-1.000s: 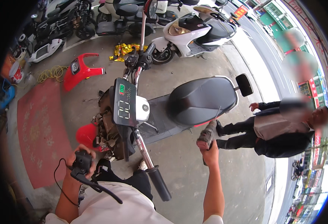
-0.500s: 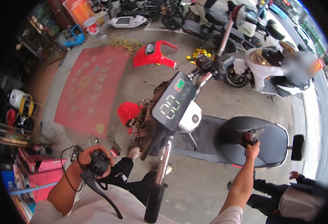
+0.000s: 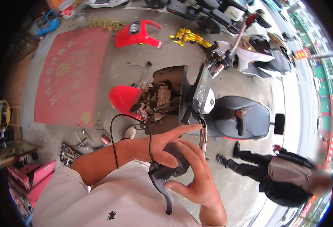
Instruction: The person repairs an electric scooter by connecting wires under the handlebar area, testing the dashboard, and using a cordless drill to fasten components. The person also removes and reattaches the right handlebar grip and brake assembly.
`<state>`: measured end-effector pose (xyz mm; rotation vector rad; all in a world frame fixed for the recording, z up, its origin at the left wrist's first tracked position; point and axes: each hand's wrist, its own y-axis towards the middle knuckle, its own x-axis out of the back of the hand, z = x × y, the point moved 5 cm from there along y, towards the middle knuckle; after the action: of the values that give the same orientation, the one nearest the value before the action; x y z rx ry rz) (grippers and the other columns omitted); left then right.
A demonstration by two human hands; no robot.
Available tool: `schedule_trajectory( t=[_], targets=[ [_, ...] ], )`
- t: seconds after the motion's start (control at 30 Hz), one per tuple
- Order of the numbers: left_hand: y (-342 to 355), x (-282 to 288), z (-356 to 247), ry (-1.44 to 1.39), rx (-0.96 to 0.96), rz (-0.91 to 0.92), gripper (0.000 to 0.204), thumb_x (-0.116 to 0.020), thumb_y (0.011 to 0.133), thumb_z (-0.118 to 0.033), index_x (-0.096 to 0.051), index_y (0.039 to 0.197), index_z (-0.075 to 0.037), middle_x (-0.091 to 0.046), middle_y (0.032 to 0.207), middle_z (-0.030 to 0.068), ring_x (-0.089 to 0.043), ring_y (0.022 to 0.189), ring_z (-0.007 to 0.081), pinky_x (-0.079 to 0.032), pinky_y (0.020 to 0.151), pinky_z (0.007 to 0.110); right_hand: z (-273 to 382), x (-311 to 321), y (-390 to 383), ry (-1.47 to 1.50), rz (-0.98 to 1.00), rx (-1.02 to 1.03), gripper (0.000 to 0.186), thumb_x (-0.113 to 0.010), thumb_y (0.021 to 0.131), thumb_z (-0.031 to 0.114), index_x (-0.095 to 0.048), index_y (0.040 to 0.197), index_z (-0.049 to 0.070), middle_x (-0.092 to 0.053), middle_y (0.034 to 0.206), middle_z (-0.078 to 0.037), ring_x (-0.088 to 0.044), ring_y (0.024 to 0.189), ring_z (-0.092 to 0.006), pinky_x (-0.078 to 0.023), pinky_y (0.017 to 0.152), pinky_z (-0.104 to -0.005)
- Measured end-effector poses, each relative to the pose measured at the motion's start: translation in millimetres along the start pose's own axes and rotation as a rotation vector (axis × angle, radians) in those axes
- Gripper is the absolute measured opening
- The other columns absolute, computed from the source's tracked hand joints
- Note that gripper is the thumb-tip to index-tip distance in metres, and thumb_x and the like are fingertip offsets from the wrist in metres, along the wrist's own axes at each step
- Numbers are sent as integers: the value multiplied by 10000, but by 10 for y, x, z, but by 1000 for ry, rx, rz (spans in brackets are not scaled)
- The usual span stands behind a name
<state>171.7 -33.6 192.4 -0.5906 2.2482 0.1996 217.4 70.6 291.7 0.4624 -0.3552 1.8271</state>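
Note:
A black brake lever with its switch housing [image 3: 169, 166] is between my two hands, in front of my shirt. My left hand [image 3: 159, 147] comes across from the left, thumb bent over the housing and index finger stretched toward the chrome handlebar [image 3: 203, 140]. From below right, my right hand [image 3: 200, 178] has its fingers closed on the housing's far side and its thumb near the lever. A black cable [image 3: 113, 142] loops over my left wrist. The scooter's display [image 3: 201, 89] stands just beyond. A power drill [image 3: 242, 123] lies on the black seat [image 3: 256, 120].
A red front fairing [image 3: 138, 34] and gold foil [image 3: 189, 37] lie on the ground. Wiring fills the scooter's opened front [image 3: 161, 100]. Tools [image 3: 73, 151] lie on the left near a red mat [image 3: 70, 79]. A person [image 3: 284, 170] stands at right; parked scooters [image 3: 265, 56] line the back.
My right hand has let go of the drill, leaving it on the seat, and come to the brake lever. My left hand has carried the lever rightward. The view has shifted.

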Motion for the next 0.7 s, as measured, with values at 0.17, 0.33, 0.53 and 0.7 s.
schedule_trajectory(
  t=[0.17,0.33,0.53,0.7],
  targets=[
    [-138,257,-10,-22,215,13,751,-571,958,-461,-260,1515,-65,-566,1171,66,-549,988,128,-469,888,268,-569,-677,-135,407,-298,-408,583,-772,815,146,-485,1304,8,-586,1179,-130,-576,1111,-243,-452,954,-360],
    [-492,885,255,132,265,-276,481,-542,995,-413,-527,1304,-46,-610,1047,33,-578,962,131,-479,845,262,-514,-952,-73,344,-549,-414,485,-681,920,166,-474,1327,4,-587,1165,-104,-576,1037,-170,-472,915,-298],
    [-1940,1926,-840,1234,112,-1049,248,-547,962,-197,-651,1074,-2,-707,908,115,-666,849,179,-511,770,311,-644,-1043,123,268,-679,-431,450,-641,941,126,-466,1333,-8,-619,1083,-84,-592,959,-123,-491,863,-260],
    [-1360,757,-901,843,-175,-608,400,-630,949,-282,-566,1199,24,-677,1012,111,-653,862,158,-503,768,280,-603,-1221,282,-5,-719,-405,443,-637,936,106,-469,1334,11,-636,1059,-83,-611,944,-133,-506,848,-270]
  ],
)
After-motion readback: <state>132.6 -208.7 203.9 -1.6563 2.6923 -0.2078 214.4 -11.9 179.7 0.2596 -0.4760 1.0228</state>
